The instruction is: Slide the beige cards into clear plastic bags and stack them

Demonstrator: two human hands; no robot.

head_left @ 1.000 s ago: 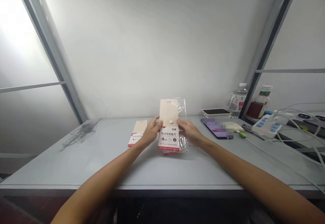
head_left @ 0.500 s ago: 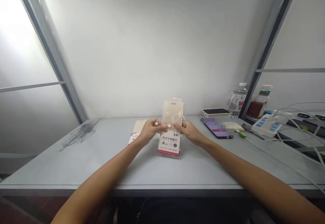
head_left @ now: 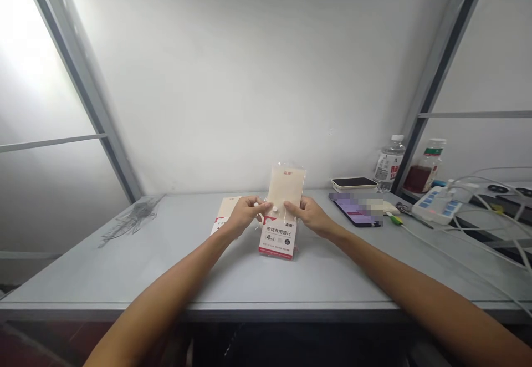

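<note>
Both hands hold up a clear plastic ruler-set pouch, slightly tilted, with a cream and white card and a red lower stripe. Its white snap button shows between my thumbs. My left hand pinches the pouch's left edge, thumb on the front. On the opposite edge, my right hand grips it with the thumb in front and fingers behind. A second ruler-set packet lies on the desk behind my left hand, which partly covers it.
Along the right are a phone, a purple-screened phone, a water bottle, a jar of dark red contents and a power strip with trailing cables. A dark scribbled mark is at the desk's left.
The pouch has tilted a little, its top shifting slightly right and down. Both hands keep their hold and have barely moved.
</note>
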